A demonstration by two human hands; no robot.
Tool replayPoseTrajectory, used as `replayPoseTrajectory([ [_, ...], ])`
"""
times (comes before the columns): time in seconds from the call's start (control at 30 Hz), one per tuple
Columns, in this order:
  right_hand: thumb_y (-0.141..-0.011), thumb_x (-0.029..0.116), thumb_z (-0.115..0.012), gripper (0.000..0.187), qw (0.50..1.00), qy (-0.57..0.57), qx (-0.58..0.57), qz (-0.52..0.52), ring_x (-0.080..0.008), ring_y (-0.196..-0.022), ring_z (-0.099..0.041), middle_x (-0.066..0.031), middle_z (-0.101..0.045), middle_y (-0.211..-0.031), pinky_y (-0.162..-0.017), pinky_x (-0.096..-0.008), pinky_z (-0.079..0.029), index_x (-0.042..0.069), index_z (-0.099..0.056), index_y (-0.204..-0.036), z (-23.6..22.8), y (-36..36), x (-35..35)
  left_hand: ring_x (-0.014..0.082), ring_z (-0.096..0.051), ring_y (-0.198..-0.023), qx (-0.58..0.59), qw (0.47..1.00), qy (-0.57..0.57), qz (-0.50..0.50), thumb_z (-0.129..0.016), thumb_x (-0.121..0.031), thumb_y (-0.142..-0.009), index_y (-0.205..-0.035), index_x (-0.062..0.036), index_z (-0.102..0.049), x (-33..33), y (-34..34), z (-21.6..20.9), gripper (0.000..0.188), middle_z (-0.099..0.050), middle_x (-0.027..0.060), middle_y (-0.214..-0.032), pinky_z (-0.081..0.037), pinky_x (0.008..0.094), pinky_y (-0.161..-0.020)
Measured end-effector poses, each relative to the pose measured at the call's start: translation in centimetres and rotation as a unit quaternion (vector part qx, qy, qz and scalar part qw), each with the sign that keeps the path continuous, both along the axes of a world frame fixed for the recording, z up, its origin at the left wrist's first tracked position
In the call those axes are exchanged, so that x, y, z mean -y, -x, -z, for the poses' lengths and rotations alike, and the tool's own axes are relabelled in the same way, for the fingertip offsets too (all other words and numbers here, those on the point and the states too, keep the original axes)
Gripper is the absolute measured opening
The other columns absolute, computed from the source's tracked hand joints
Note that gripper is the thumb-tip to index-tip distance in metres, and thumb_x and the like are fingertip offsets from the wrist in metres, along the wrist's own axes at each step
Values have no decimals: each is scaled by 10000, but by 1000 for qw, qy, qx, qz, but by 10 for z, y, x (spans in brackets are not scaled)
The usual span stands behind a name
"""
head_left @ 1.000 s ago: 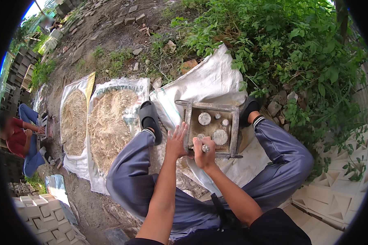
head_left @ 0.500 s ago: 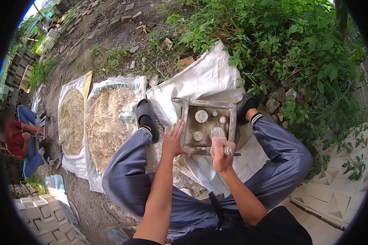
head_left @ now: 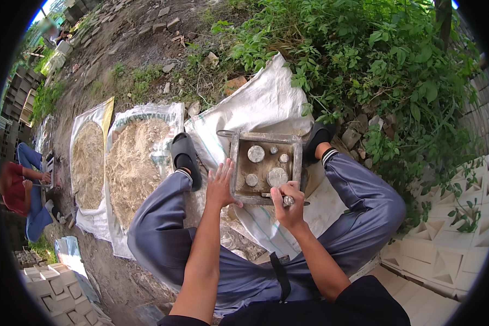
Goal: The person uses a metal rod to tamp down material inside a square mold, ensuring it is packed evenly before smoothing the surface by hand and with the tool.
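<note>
Far left: one seated co-worker (head_left: 15,187), red top, blue trousers, hands at a pale frame. Next, I list two white sacks side by side: a yellow-edged sack (head_left: 110,111) and a wider sack (head_left: 178,111), each under a sand heap, long sides running far to near.

Left-centre: one dark slide (head_left: 186,155) on the left foot. Beside it, my left hand (head_left: 220,186): grip spread, fingers pointing far, thumb at the frame's near left corner.

Centre: one wooden mould frame (head_left: 266,136), nearly square, lying flat on a white sheet (head_left: 271,92) between the feet. No side is clearly longer; its far and near bars run left to right, dipping slightly at the right. A loop projects left from the far corner, a bar end right from the near corner. Inside I count five round discs (head_left: 256,154), two large, three smaller, spaced apart.

At the near bar: my right hand (head_left: 290,205), grip pinching a metal tool (head_left: 288,201), its round end facing up at me; its long axis is foreshortened, lower part mostly hidden.

Room: a narrow strip beyond the left hand to the slide; wider sheet at the far side. The right foot (head_left: 319,141) crowds the far right corner. Right: green plants (head_left: 375,70), far; pale patterned blocks (head_left: 448,252), near.
</note>
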State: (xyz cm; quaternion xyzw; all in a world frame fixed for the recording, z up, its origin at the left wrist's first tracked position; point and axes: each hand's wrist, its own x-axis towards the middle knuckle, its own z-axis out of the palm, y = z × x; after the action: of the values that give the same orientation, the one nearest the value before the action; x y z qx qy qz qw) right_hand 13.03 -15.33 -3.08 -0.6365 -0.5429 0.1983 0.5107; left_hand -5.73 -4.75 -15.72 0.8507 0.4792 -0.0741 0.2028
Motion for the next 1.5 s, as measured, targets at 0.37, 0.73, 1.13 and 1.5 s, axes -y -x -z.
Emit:
replayPoseTrajectory([
  [0.37,-940,86,-556,172,988,132,28,-81,-395,-844,-632,-159,-618,-914,-728,-436,-482,33,-432,-1045,3,-20,11,255,-137,-1460,-7,1000,-5,1,-876,-589,-297,-1529,-169,-51,0,-2,1,1541,-87,17,-1597,-172,536,-1156],
  [0.73,-956,101,-533,175,991,104,46,-68,-420,-812,-625,-184,-603,-894,-691,-446,-487,36,-403,-1053,7,-31,36,257,-123,-1463,-10,1000,8,6,-878,-583,-300,-1528,-162,-44,3,-4,-2,1543,-74,24,-1598,-167,533,-1160],
  [1.13,-947,93,-541,172,988,148,23,-41,-457,-822,-600,-182,-609,-894,-685,-478,-470,39,-405,-1037,-36,-30,34,267,-153,-1456,-5,1000,-9,-1,-883,-561,-282,-1528,-149,-68,0,0,-2,1545,-110,41,-1593,-174,530,-1158],
  [1.5,-948,103,-550,124,996,65,44,-40,-388,-793,-634,-157,-614,-889,-675,-419,-494,51,-463,-1019,3,-21,43,269,-149,-1456,14,1000,-19,6,-882,-574,-286,-1528,-156,-49,-1,-6,-2,1553,-106,44,-1594,-174,541,-1154],
])
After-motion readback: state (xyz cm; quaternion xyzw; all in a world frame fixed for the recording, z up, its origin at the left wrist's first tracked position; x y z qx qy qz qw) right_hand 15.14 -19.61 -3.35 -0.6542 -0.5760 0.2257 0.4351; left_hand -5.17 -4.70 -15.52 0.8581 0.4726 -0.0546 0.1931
